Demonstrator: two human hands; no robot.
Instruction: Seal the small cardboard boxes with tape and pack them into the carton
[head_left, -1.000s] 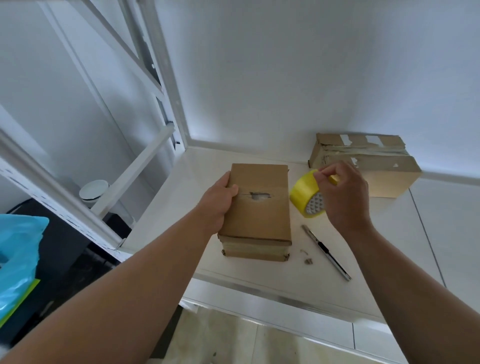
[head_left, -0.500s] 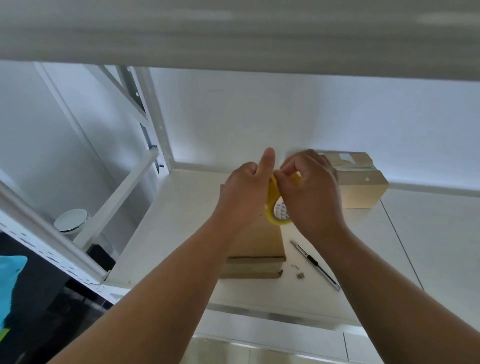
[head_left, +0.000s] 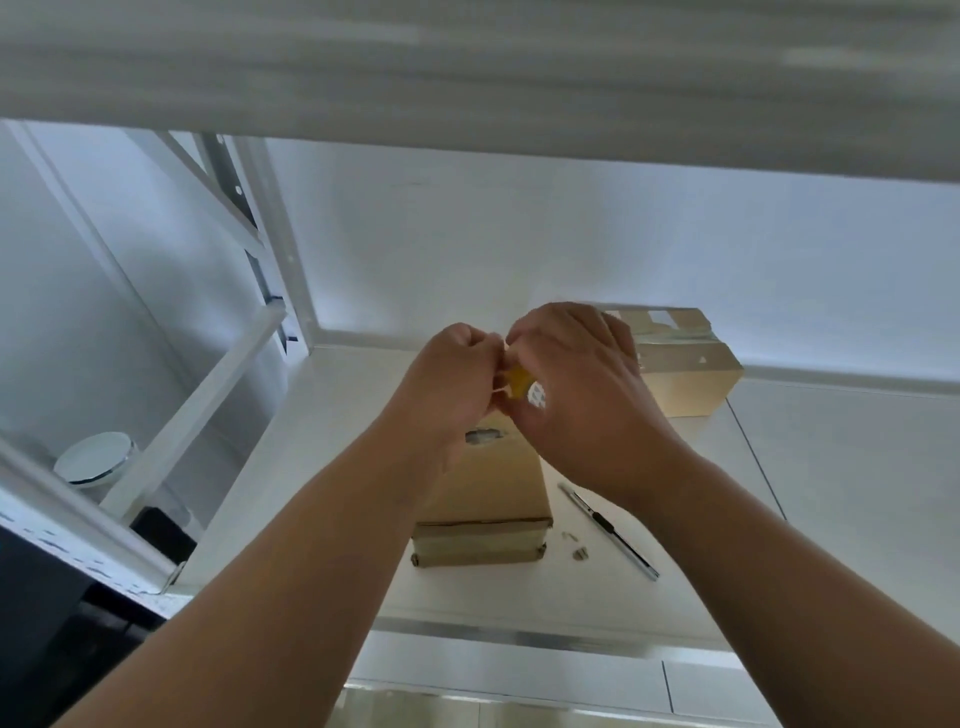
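Note:
A yellow tape roll (head_left: 519, 383) is held up between both hands above the shelf, mostly hidden by them. My right hand (head_left: 576, 384) grips the roll. My left hand (head_left: 452, 379) is curled against it, fingertips pinching at the roll's edge. Below them a small cardboard box (head_left: 493, 488) lies on the white shelf (head_left: 322, 467), its top showing a small torn hole. A second cardboard box (head_left: 685, 374) with strips of tape on it stands at the back right, partly behind my right hand.
A utility knife (head_left: 608, 530) lies on the shelf right of the near box, with small scraps (head_left: 574, 545) beside it. A white shelf beam (head_left: 467, 78) crosses overhead. Shelf uprights and a brace stand at left, with a round white lid (head_left: 96, 457) below.
My left hand left the box and rose to meet the tape roll in my right hand. Its thumb has now folded in. The view has tilted upward, bringing the overhead beam in.

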